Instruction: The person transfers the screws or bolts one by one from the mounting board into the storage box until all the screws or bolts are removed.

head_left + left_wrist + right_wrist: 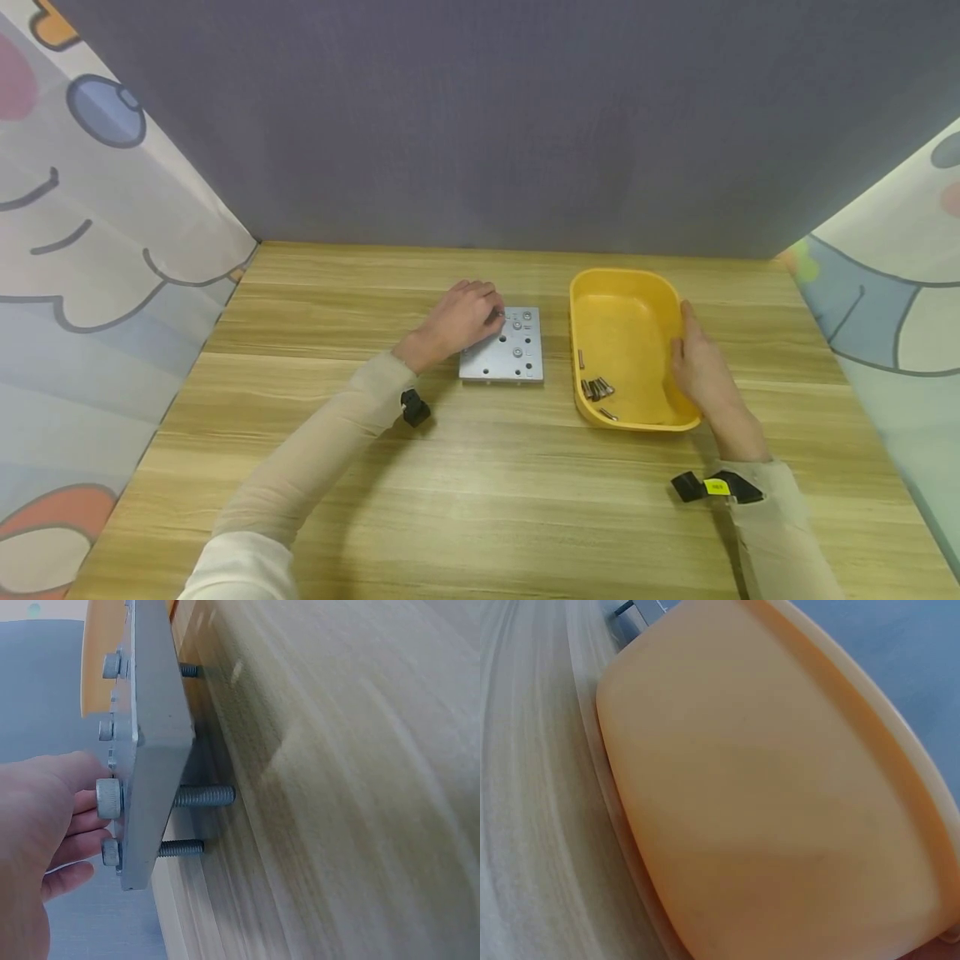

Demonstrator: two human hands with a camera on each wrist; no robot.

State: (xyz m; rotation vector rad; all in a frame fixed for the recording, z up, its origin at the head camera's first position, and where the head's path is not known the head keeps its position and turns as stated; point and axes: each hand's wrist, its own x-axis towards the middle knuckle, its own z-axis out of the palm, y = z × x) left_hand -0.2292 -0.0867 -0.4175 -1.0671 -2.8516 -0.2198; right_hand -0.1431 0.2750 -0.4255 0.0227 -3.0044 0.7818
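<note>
A silver metal plate (pixel 491 360) with several holes and socket-head screws in it rests near the middle of the table. My left hand (pixel 471 312) is over its upper left corner, thumb and forefinger closed together at a screw there; the fingertips partly hide it. In the left wrist view, a threaded screw (pixel 204 796) sticks out under the plate, which stands off the table. My right hand (pixel 705 371) grips the right wall of a yellow tray (pixel 628 421), thumb over the rim. Several loose screws (pixel 597 388) lie in the tray's lower left part.
The wooden table (pixel 480 492) reaches a dark grey partition (pixel 480 125) at the back. Printed cartoon cloths (pixel 112 208) hang at both sides. A black wrist camera (pixel 414 407) sits on the left forearm, another (pixel 688 487) on the right.
</note>
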